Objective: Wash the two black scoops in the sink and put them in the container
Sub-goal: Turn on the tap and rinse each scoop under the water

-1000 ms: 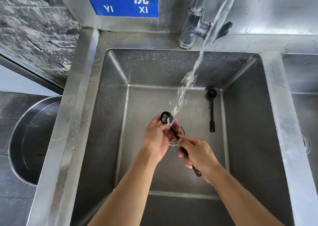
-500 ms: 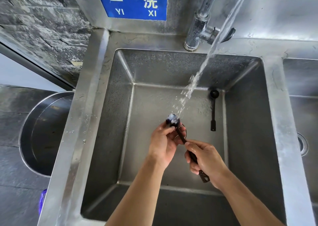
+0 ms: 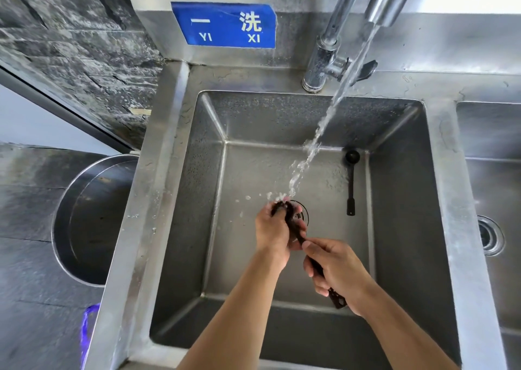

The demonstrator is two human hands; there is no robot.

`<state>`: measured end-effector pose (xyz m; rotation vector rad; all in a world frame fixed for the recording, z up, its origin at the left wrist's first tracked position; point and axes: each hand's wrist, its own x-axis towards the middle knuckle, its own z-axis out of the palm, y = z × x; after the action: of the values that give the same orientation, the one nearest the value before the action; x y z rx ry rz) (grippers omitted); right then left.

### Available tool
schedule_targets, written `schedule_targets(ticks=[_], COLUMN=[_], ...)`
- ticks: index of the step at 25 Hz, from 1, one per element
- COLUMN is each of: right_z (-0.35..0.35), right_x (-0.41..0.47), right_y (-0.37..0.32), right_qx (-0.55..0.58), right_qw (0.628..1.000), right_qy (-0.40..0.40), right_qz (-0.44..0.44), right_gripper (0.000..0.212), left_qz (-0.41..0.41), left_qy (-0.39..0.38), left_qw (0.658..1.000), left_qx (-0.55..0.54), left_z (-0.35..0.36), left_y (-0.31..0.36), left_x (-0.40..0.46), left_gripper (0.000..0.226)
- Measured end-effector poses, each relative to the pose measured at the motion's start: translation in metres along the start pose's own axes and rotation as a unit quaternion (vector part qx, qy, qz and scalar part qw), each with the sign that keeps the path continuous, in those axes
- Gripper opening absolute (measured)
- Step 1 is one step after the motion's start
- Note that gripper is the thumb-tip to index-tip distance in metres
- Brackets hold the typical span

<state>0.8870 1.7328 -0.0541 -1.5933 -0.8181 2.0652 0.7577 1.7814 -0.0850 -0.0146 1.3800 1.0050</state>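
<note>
Stainless steel fills the view: a counter (image 3: 158, 200) with a deep square sink (image 3: 400, 189) sunk in it, a second basin (image 3: 490, 149) to the right, and a blue sign (image 3: 225, 25) on the splashback. To the left, lower down, stands a round steel container (image 3: 84, 223), with no scoop visible in it. A faucet (image 3: 327, 45) behind the sink sends a slanting stream of water (image 3: 324, 127) down toward the drain (image 3: 300, 214).

Both hands work over that drain. The left hand (image 3: 275, 228) is curled around the bowl end of one black scoop (image 3: 294, 228), right where the water lands; the right hand (image 3: 335, 268) is closed around its handle, whose tip sticks out below the palm. The other black scoop (image 3: 351, 183) lies untouched on the sink floor by the right wall, bowl toward the back.

So the first scoop looks mid-wash. Left to do, by my reading: finishing it, washing the second, and moving both to the container.
</note>
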Motion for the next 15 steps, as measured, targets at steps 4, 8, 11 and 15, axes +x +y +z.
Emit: schedule_targets(ticks=[4,8,11,15], right_z=[0.003,0.009,0.011,0.014], right_x=[0.000,0.003,0.007,0.018], right_y=[-0.003,-0.002,0.000,0.000], right_qx=[-0.032,-0.016,-0.120,-0.290], right_qw=[0.999,0.999,0.992,0.949], right_qy=[-0.005,0.000,0.030,0.107], right_qz=[0.021,0.038,0.013,-0.056], right_gripper=[0.030,0.029,0.029,0.030], left_qz=[-0.022,0.080,0.206,0.115], left_qy=[-0.028,-0.015,-0.003,0.025], left_qw=[0.991,0.997,0.958,0.992], left_qx=[-0.127,-0.001,0.199,0.041], left_z=[-0.002,-0.002,-0.006,0.001], left_y=[0.001,-0.001,-0.001,0.004], left_x=[0.009,0.014,0.020,0.030], left_gripper=[0.050,0.045,0.044,0.043])
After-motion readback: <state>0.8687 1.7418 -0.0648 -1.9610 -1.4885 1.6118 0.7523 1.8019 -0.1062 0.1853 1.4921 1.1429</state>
